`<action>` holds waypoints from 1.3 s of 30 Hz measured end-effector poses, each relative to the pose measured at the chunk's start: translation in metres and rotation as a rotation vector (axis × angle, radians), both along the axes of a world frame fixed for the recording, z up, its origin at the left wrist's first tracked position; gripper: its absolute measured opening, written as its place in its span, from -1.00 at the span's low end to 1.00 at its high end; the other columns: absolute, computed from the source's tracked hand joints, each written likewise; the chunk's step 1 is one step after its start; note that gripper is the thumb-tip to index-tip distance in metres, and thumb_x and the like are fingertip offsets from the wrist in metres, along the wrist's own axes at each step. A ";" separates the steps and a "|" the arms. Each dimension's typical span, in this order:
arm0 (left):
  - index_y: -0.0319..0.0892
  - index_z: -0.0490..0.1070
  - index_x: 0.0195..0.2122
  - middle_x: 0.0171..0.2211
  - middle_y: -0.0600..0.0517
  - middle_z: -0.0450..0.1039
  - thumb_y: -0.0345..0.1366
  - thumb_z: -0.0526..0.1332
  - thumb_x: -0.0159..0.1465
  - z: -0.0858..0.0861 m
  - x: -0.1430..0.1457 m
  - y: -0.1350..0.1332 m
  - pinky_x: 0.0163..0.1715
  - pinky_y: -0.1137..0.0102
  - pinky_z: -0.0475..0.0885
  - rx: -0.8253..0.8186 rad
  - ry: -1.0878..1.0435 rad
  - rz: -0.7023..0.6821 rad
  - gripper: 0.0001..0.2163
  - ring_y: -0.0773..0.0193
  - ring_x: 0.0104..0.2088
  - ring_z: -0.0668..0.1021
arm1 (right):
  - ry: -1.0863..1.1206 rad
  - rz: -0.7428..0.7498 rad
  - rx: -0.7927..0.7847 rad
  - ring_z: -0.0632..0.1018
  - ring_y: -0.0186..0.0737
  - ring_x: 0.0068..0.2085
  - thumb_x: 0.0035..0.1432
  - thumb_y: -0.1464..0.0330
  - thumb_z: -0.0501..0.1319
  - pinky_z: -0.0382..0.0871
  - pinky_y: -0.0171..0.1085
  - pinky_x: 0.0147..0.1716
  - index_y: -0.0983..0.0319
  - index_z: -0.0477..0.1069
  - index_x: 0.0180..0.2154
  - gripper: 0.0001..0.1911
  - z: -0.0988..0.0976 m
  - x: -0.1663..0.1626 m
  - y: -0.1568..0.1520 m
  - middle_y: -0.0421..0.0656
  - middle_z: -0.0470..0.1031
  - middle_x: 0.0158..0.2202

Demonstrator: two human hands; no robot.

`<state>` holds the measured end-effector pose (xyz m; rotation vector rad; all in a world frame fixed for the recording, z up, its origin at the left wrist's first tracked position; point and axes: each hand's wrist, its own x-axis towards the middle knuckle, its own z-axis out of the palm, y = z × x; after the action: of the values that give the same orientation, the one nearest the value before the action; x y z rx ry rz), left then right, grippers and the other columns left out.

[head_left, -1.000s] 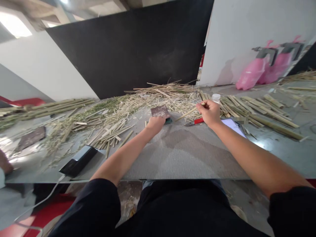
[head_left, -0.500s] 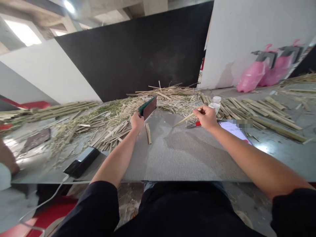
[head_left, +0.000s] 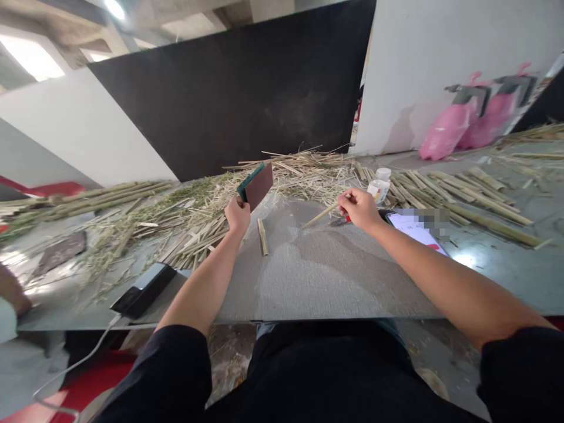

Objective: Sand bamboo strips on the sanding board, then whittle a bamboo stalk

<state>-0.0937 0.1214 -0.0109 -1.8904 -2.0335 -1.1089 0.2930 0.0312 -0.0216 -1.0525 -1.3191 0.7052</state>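
Observation:
My left hand [head_left: 238,215] is closed on the near end of a sanding block [head_left: 259,187], a flat green piece with a brown, sandpaper-like face, raised and tilted above the table. In my right hand [head_left: 359,207], a thin pale bamboo stick [head_left: 321,217] is pinched between thumb and fingers, its free end pointing left and down. The stick and the block are apart. On the table [head_left: 282,288] between the hands lies a short split bamboo piece [head_left: 263,237]. A red-handled tool [head_left: 339,221], partly hidden, lies under the right hand.
Bamboo slivers and shavings [head_left: 304,173] heap along the back. A white bottle [head_left: 379,187], a lit phone [head_left: 416,230] and bamboo strips [head_left: 476,197] lie right; pink spray bottles [head_left: 445,132] stand behind. Left are a cabled black box [head_left: 143,291] and another person's arm [head_left: 12,291].
My left hand has moved left and lifted the sanding block slightly, turning more of its brown face into view. The right hand still holds the stick, and the view has shifted a little.

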 end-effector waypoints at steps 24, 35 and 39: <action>-0.17 0.54 -0.22 -0.22 -0.17 0.60 -0.41 0.03 0.44 0.015 -0.042 -0.110 -0.33 0.25 0.46 0.084 0.930 -0.620 -0.74 0.10 -0.29 0.62 | 0.362 0.217 -0.738 0.66 -0.23 -0.50 0.56 0.29 -0.02 0.10 -0.39 -0.71 0.16 0.19 -0.23 -0.79 -0.004 -0.043 -0.016 -0.08 0.64 -0.34; -0.04 0.44 0.20 0.18 -0.11 0.48 0.01 0.10 0.41 0.030 -0.028 -0.063 0.01 0.21 0.45 -0.479 0.513 -0.534 -0.57 -0.01 0.04 0.59 | 0.355 0.166 -0.716 0.58 -0.34 -0.51 0.55 0.24 0.03 0.06 -0.41 -0.72 0.19 0.25 -0.34 -0.66 0.006 -0.040 -0.017 -0.10 0.60 -0.37; -0.15 0.37 0.31 0.21 -0.30 0.38 0.15 0.25 0.27 0.021 -0.024 -0.040 0.11 0.05 0.43 -0.569 0.513 -0.505 -0.33 -0.24 0.17 0.50 | 0.317 0.099 -0.629 0.51 -0.38 -0.56 0.55 0.26 0.03 0.06 -0.39 -0.69 0.20 0.25 -0.39 -0.61 0.012 -0.037 -0.020 -0.16 0.51 -0.43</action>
<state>-0.1177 0.0814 0.0096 -2.6959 -1.7178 -0.0247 0.2564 0.0113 -0.0097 -1.3029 -0.8903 1.3577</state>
